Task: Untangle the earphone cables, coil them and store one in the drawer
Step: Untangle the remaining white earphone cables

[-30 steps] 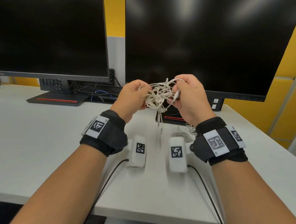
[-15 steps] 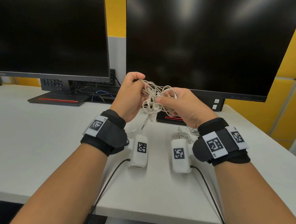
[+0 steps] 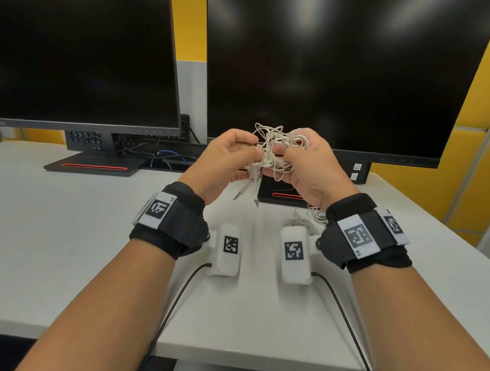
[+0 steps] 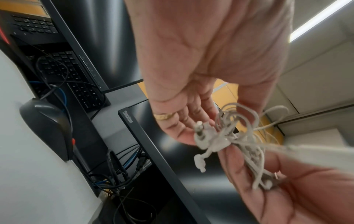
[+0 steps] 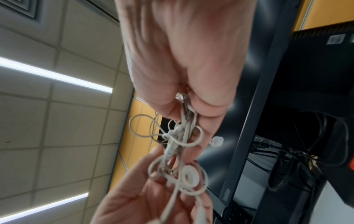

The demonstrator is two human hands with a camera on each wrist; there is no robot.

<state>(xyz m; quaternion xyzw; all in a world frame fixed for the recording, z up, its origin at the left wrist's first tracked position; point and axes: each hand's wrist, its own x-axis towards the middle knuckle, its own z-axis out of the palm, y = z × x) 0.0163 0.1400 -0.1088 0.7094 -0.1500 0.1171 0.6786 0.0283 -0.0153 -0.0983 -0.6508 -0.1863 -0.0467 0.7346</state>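
A tangled bundle of white earphone cables (image 3: 276,151) is held in the air between both hands, in front of the right monitor. My left hand (image 3: 225,161) pinches its left side with thumb and fingers; in the left wrist view the tangle (image 4: 226,141) lies against those fingers. My right hand (image 3: 308,166) grips the right side, and the right wrist view shows the cables (image 5: 184,136) squeezed between thumb and fingers. Two metal plugs (image 3: 246,195) dangle below the bundle. No drawer is in view.
Another small heap of white cable (image 3: 307,218) lies on the white desk (image 3: 63,231) beside my right wrist. Two black monitors (image 3: 331,76) stand at the back, with a keyboard (image 4: 76,84), a mouse (image 4: 46,128) and loose cables under them.
Both hands have turned and shifted the bundle slightly up and right. The plugs now hang lower beneath it.
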